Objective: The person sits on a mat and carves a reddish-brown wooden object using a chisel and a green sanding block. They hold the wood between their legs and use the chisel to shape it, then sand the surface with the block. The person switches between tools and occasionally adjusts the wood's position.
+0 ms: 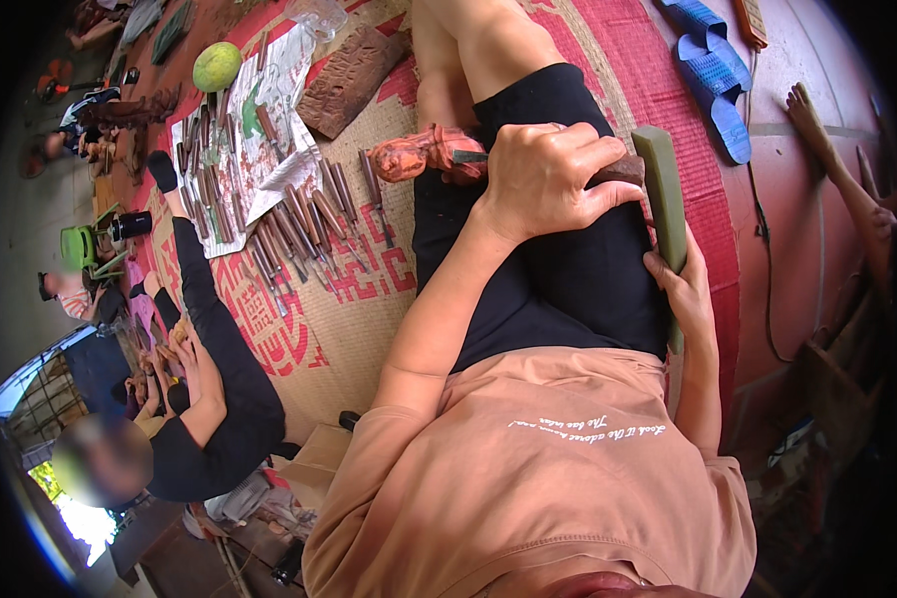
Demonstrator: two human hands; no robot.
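Note:
My left hand (553, 179) is closed around a chisel, its brown handle (618, 171) sticking out toward the right. The chisel's dark blade (468, 156) meets a reddish carved wooden figure (414, 156), which lies across my legs. In my right hand (684, 284) is a long green mallet (662, 194), shaped like a flat bar. The mallet's upper part stands against or right beside the handle's end; whether they touch I cannot tell. My left hand hides the middle of the chisel and my right hand covers the mallet's lower grip.
Several carving chisels (294, 224) lie left of my legs, some on a white sheet (289, 90). Beyond them are a green round fruit (217, 67) and a rough wooden block (354, 82). Blue slippers (713, 80) lie to the right. Another person (209, 439) sits at left.

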